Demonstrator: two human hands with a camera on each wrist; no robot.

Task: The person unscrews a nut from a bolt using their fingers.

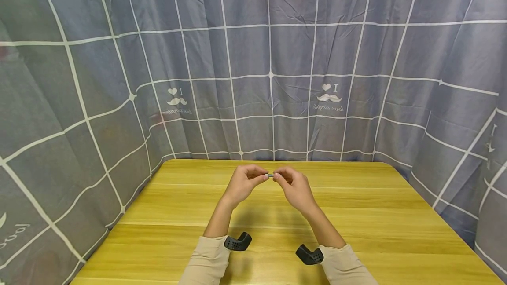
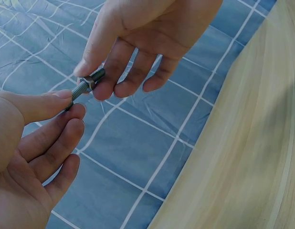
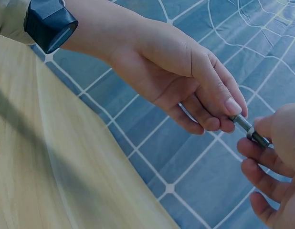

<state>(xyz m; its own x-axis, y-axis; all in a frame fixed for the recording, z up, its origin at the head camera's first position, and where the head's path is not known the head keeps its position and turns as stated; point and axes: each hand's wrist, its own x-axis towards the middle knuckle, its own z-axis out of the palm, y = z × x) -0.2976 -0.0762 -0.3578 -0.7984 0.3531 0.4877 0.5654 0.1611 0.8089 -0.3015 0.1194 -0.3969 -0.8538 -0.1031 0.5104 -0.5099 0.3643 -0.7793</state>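
A small metal bolt (image 1: 270, 175) is held in the air between both hands, above the far part of the table. My left hand (image 1: 240, 186) pinches one end of the bolt between thumb and index finger. At a nut (image 2: 90, 83) on the threaded shank, the thumb and index fingertip of my right hand (image 1: 295, 189) pinch from the other side. In the right wrist view, threads show on both sides of the nut (image 3: 251, 131). The bolt end inside my left fingertips is mostly hidden. Remaining fingers of both hands are loosely bent.
The wooden table (image 1: 178, 214) spreads beneath both arms. A grey curtain (image 1: 249, 52) with white grid lines hangs behind it and along both sides. Black wrist devices (image 1: 238, 242) sit at the cuffs of the beige sleeves (image 1: 207, 258).
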